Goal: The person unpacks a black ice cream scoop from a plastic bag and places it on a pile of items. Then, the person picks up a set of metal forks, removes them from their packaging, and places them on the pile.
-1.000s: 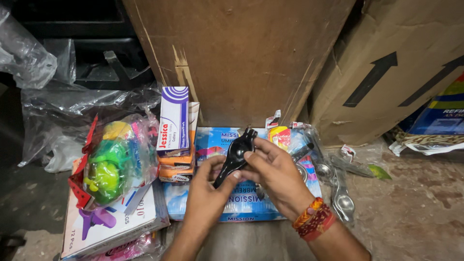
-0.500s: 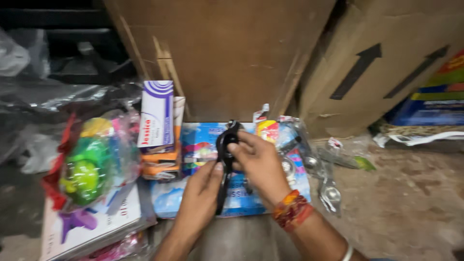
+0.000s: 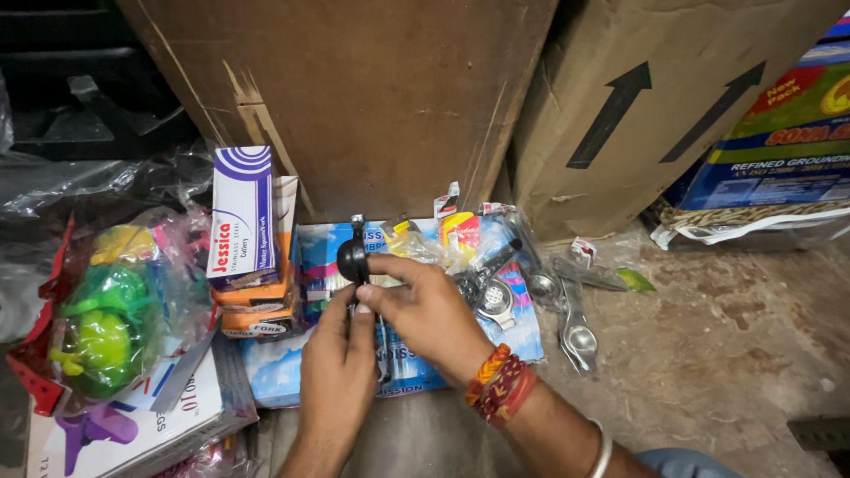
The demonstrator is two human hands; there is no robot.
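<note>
Both hands pinch a black squeezer tool [image 3: 354, 262] above the blue packet [image 3: 416, 372], left hand [image 3: 336, 372] gripping its handles from below, right hand [image 3: 429, 310] pinching near the round head, boxes [image 3: 243, 230] beside it.

Black squeezer [image 3: 353, 258], purple-and-white striped box [image 3: 241, 212], green-yellow toys [image 3: 102, 314], brown cartons [image 3: 372, 97] with black arrows [image 3: 611, 115].

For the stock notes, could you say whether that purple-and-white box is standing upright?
Upright: the purple-and-white box stands on end atop the orange boxes.
</note>
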